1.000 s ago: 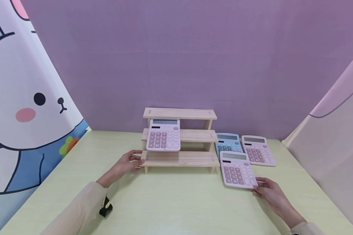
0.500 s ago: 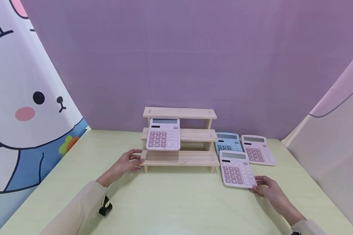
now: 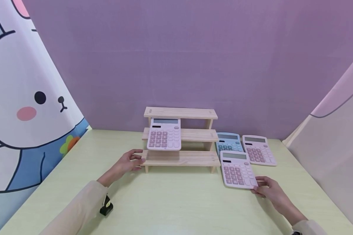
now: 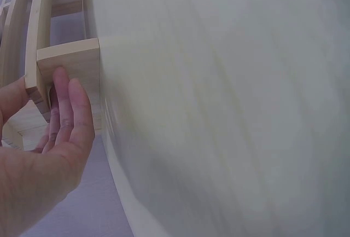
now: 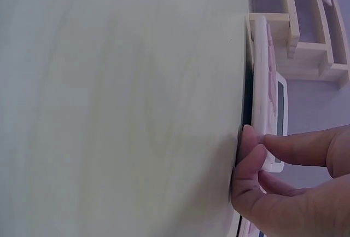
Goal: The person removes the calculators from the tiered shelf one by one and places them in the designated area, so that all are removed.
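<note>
A three-tier wooden display stand stands mid-table against the purple backdrop. My left hand holds the left end of its lowest shelf; in the left wrist view the thumb is on top and the fingers curl underneath. A pink calculator leans on the stand's left half, at the middle shelf. To the right of the stand, my right hand pinches the lower right corner of another pink calculator. In the right wrist view its thumb is on the top face and fingers are under the edge.
A blue calculator lies behind the pinched one, partly covered by it. A third pink calculator lies on the table at the right. Purple cloth rises behind, with a rabbit-print cloth at the left.
</note>
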The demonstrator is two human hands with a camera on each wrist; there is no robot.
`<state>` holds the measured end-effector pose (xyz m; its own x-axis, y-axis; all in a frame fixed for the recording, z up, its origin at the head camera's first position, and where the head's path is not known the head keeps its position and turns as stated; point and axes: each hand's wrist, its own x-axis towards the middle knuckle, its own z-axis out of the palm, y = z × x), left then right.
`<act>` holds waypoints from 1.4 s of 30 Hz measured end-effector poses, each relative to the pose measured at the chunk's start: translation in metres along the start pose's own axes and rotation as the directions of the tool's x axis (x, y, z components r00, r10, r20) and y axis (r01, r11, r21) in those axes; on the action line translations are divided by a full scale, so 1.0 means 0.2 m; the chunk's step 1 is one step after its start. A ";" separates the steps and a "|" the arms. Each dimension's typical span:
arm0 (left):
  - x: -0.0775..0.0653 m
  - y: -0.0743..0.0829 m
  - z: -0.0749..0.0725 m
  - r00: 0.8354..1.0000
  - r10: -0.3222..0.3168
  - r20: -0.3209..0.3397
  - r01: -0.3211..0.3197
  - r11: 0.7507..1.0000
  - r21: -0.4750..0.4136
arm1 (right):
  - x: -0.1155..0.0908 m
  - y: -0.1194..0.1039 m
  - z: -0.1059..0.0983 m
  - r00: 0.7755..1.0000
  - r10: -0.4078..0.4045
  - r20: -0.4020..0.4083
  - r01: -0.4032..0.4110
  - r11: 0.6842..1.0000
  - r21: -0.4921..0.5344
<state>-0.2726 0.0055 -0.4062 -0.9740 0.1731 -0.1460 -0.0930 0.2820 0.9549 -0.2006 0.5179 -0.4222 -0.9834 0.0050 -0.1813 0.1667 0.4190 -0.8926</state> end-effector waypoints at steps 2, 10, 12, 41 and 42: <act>0.00 0.00 0.00 1.000 -0.001 0.000 0.001 1.000 -0.003 | -0.01 -0.01 0.00 1.000 0.008 -0.005 -0.008 1.000 -0.010; 0.00 -0.01 0.00 1.000 0.009 0.004 -0.009 1.000 -0.013 | -0.03 -0.03 0.00 1.000 0.023 -0.007 -0.024 0.999 -0.036; 0.00 -0.01 0.00 1.000 0.010 0.006 -0.010 1.000 -0.016 | -0.03 -0.03 0.00 1.000 0.029 -0.007 -0.029 0.999 -0.041; -0.01 0.00 0.00 0.999 0.035 0.017 -0.034 0.999 -0.024 | -0.02 -0.11 -0.04 0.999 -0.007 -0.052 0.001 0.993 -0.116; -0.01 0.00 0.00 0.999 0.037 0.017 -0.037 0.999 -0.025 | -0.02 -0.12 -0.04 0.998 -0.008 -0.056 0.002 0.993 -0.116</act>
<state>-0.2711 0.0060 -0.4061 -0.9730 0.1998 -0.1151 -0.0626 0.2516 0.9658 -0.2003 0.5147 -0.3978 -0.9872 0.0522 -0.1508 0.1557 0.5213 -0.8391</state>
